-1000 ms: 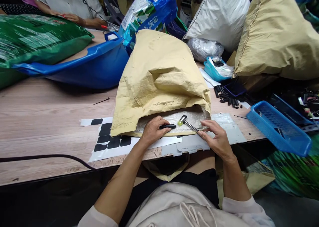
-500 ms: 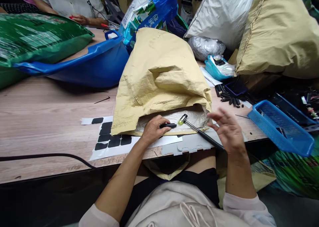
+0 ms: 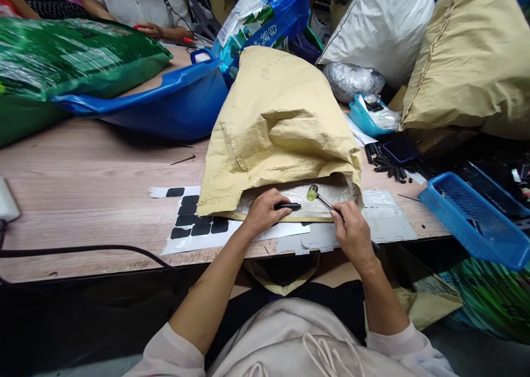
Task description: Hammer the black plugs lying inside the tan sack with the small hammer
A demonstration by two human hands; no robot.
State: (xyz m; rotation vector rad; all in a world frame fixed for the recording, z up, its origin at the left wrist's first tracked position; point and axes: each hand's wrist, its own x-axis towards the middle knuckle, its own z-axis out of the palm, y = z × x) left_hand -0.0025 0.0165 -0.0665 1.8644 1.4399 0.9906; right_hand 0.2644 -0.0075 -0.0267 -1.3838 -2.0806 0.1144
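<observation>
My left hand point(image 3: 261, 211) is closed on a thin black rod point(image 3: 287, 206), holding it flat on the silvery lining at the mouth of a tan sack point(image 3: 277, 123). To its right, my right hand point(image 3: 351, 232) is wrapped round the handle of a small hammer point(image 3: 314, 194) with a yellow-green head. The hammer head hovers just right of the rod's tip. Both hands rest near the front edge of the wooden table point(image 3: 83, 184).
A white sheet with black pads point(image 3: 192, 225) lies left of the sack. A blue tub point(image 3: 165, 98) and green bag point(image 3: 62, 62) sit at the back left, a blue basket point(image 3: 476, 217) at the right. Another person's hands point(image 3: 159, 31) work at the far side. A black cable point(image 3: 83, 250) runs along the front edge.
My right hand let go of the hammer, lifted open, then came back and gripped its handle. The left hand kept hold of the rod. The view shifted slightly.
</observation>
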